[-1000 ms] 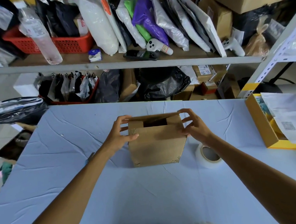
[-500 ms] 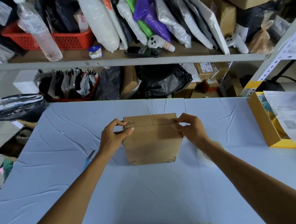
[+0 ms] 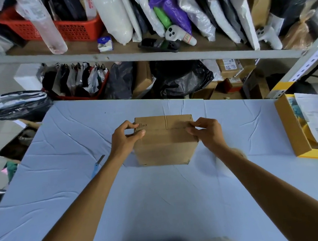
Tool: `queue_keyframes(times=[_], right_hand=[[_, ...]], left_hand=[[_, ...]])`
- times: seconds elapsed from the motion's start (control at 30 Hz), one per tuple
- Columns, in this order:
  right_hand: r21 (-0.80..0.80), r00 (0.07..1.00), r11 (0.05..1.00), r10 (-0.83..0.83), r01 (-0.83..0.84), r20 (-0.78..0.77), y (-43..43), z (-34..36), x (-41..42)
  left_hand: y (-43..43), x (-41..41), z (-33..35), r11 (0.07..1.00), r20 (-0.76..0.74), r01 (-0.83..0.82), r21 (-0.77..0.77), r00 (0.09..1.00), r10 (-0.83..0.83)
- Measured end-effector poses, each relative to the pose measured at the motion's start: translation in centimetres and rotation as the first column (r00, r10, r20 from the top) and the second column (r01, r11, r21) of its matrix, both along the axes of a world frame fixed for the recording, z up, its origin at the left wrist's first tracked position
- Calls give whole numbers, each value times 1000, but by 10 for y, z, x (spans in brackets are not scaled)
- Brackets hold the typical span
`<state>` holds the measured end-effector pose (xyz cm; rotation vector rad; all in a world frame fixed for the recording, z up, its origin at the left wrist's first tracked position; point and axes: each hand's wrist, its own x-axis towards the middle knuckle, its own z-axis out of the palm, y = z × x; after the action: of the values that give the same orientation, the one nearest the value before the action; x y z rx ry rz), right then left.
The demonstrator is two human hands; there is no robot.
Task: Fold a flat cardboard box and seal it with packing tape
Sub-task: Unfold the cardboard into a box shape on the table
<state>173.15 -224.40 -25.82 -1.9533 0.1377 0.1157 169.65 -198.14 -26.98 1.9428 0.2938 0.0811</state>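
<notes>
A small brown cardboard box [image 3: 166, 147] stands upright in the middle of the blue table [image 3: 162, 198], its top flaps folded down flat. My left hand [image 3: 125, 138] grips the box's top left corner, thumb on the near face and fingers curled over the top. My right hand [image 3: 207, 132] holds the top right corner the same way. The tape roll is hidden behind my right forearm.
A blue box cutter [image 3: 98, 166] lies on the table left of my left arm. A yellow tray [image 3: 292, 131] with papers sits at the right edge. Packed metal shelves [image 3: 147, 53] stand just behind the table.
The top flaps, open a second ago with a dark gap showing, are now folded down shut. Both hands slid in onto the top corners, and the box shifted slightly left.
</notes>
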Motion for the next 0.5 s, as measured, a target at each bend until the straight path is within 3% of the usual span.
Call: queue_keyframes(times=[0.5], right_hand=[[-124,997,990,72,-73,-10,-4,10,-4]], left_hand=[[-4,-12,11,993,-10,70,95,998,-70]])
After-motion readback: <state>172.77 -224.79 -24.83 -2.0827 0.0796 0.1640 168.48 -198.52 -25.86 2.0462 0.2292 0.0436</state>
